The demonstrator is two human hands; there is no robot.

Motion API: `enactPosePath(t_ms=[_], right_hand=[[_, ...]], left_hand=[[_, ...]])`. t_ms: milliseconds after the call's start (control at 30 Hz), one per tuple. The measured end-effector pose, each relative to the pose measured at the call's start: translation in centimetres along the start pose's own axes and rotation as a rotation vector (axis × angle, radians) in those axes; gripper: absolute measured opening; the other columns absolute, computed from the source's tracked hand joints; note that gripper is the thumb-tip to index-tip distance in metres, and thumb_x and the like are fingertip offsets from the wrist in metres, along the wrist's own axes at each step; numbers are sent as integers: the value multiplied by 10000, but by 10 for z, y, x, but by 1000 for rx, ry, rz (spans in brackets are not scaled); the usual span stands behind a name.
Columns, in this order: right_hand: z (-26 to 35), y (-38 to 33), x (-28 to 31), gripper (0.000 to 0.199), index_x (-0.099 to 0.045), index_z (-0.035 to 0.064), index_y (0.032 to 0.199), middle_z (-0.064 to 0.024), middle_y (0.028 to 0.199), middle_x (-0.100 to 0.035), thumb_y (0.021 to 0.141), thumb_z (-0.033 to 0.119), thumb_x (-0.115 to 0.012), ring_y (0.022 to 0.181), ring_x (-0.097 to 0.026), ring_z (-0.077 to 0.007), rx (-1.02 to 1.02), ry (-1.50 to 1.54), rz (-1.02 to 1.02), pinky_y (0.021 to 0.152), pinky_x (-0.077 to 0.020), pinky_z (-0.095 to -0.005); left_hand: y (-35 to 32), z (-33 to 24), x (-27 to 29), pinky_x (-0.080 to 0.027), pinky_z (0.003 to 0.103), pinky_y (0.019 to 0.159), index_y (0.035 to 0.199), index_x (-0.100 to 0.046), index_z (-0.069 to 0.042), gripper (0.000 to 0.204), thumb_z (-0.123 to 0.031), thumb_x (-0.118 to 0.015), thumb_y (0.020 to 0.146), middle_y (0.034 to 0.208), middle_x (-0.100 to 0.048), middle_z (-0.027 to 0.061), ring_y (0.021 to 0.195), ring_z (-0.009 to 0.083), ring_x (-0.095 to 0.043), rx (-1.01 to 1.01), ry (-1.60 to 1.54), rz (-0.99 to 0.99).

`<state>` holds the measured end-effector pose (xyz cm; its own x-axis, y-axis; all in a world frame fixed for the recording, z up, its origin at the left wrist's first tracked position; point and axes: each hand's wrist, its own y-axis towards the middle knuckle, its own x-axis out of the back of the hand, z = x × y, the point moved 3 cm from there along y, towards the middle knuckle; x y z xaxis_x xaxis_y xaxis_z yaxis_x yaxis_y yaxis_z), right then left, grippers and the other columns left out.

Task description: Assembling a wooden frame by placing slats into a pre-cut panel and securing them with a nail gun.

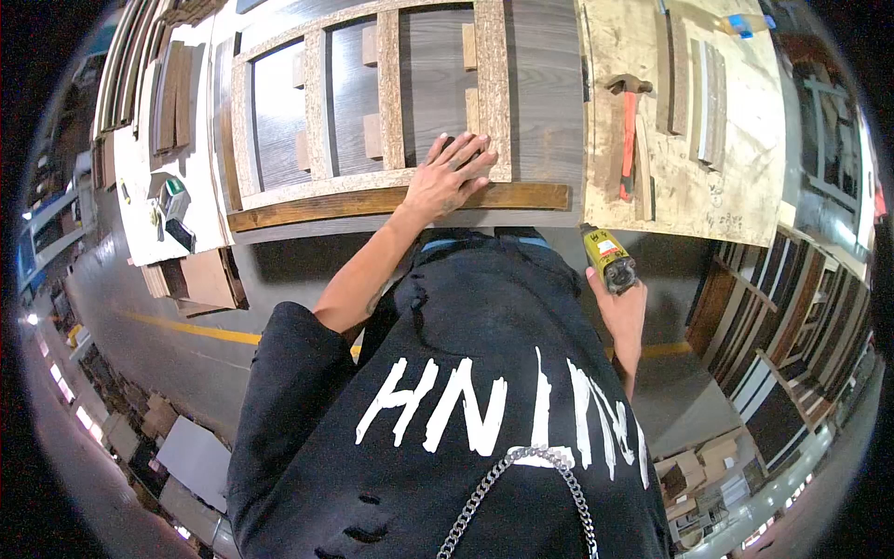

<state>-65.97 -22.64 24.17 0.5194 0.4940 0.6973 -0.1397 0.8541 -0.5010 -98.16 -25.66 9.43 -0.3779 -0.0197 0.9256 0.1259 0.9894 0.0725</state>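
My left hand (pixel 451 175) lies with fingers spread over the lower right corner of a pale wooden frame (pixel 321 182). Its palm side rests by the dark wood strip (pixel 400 203) along the near edge. The frame has several upright bars with small wooden blocks (pixel 372 137) against them, and it lies on a dark grey wood-grain panel (pixel 545 102). My right hand (pixel 622 307) is closed around a yellow-green nail gun (pixel 607 253) with a black end, held just off the table's near edge. Its handle is hidden by my hand, and its lower end is out of sight.
Right of the panel, a claw hammer (pixel 629 140) with an orange handle lies on a stained pale board (pixel 684 200), near wooden strips (pixel 712 107). More strips (pixel 174 98) and a small green-and-white object (pixel 174 200) lie at left. Stacked panels (pixel 754 298) stand low at right.
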Motion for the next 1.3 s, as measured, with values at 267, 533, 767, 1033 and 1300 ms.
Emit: enactPosePath(t_ms=[267,533,767,1033,1300], right_hand=[[-1,0,-8,472,-691,-58,945,-212,840,-703,849,404,-719,793,-674,-377,68,-103,-8,745,-510,-466],[11,7,-5,437,-686,-82,921,-219,789,-702,826,339,-753,733,-705,-348,121,-42,-15,666,-535,-411],[13,11,0,419,-683,-89,914,-216,788,-706,821,313,-759,735,-721,-310,84,-29,7,658,-540,-386],[43,55,7,383,-679,-18,1096,-185,816,-702,743,113,-746,728,-705,-234,485,-117,213,689,-526,-323],[100,116,-30,443,-681,165,1183,-193,926,-699,747,234,-720,868,-685,-364,696,-367,395,737,-532,-417]], left_hand=[[1,-2,3,-270,449,1187,1429,-475,-281,455,-439,-472,1002,1542,-382,-25,1425,222,-343,20,-18,18],[-1,-1,1,-273,447,1192,1421,-477,-280,452,-438,-478,998,1536,-386,-33,1429,218,-334,19,-9,2],[-1,-2,0,-259,447,1197,1424,-477,-279,457,-435,-488,995,1535,-390,-33,1432,215,-329,18,-12,-10],[-4,1,-1,-231,449,1202,1434,-467,-289,460,-442,-471,1000,1550,-367,-34,1446,197,-305,28,-1,12],[-5,6,-4,-187,439,1217,1464,-417,-312,489,-469,-447,1003,1560,-351,-31,1451,172,-294,25,17,1]])
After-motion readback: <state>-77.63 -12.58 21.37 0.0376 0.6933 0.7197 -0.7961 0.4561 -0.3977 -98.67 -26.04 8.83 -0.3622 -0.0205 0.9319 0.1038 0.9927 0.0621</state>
